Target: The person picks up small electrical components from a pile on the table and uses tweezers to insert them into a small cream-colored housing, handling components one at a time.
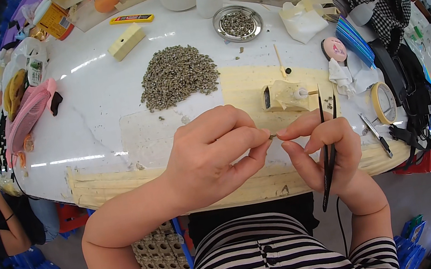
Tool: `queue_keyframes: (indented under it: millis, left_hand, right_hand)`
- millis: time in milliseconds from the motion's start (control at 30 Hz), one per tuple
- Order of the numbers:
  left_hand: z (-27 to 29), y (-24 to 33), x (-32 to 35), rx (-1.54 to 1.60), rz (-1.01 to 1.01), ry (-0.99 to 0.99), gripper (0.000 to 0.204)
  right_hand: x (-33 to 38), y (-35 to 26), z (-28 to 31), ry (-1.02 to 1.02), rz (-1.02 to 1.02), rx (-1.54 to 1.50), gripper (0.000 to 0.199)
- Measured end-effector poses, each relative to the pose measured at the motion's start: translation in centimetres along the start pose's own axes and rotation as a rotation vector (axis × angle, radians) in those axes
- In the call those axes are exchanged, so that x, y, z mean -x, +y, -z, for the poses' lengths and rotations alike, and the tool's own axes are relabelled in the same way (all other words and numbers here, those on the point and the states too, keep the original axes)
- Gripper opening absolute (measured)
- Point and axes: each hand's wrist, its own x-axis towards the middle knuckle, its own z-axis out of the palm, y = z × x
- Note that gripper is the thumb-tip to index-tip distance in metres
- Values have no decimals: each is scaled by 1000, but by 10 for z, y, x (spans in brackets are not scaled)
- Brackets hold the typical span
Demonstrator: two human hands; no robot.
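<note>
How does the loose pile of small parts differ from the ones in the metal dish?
The pile of small parts lies loose on the white table; the dish batch sits contained in a round metal dish. The pile is much larger and nearer the hands. Both look like the same small greyish pieces.

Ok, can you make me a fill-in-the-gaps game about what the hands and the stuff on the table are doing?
1. The right hand holds black ____ tucked against its palm.
2. The left hand and right hand pinch one tiny part between their ____.
3. The pile of small grey parts lies loose on the white ____.
4. More grey parts sit in a round ____ dish further back.

Missing words: tweezers; fingertips; table; metal
</note>
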Motion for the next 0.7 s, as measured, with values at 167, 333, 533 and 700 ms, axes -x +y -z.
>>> queue_keyframes:
  millis: [167,333,533,700]
  left_hand:
    - [0,1,0,0,10,22,23]
    - [-1,0,0,8,21,11,23]
    - [0,-1,0,18,63,-27,21]
    - [0,-1,-1,71,92,-3,21]
  right_hand:
    - [-3,-1,0,2,5,-11,28]
    - [0,-1,0,-13,-55,-20,27]
    - [-6,0,-1,-56,81,-32,27]
    - [-6,1,-2,-55,148,46,28]
